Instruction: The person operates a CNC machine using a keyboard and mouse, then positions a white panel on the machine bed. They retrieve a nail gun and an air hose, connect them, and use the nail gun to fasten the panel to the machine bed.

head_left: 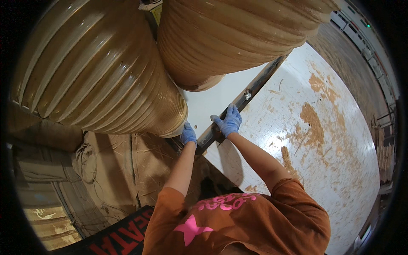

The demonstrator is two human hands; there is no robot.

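Note:
Both my hands wear thin blue gloves. My right hand [229, 122] lies over a dark metal bar [259, 80], with the thumb on one side and the fingers curled on the other. My left hand [188, 135] is at the lower end of a large ribbed brown hose [123, 80], against its rim. Its fingertips are partly hidden there, so their grip does not show. Between the hands is the corner of a white panel [204, 108] that the dark bar borders. A small metal fitting [247, 94] sits on the bar beyond my right hand.
A second thick ribbed hose [229, 38] rises behind the first. To the right spreads a wide white surface [272, 123] strewn with sawdust-like brown patches. Brown sheeting [144, 170] covers the lower left, and a dark strip with red lettering [114, 238] runs along the bottom.

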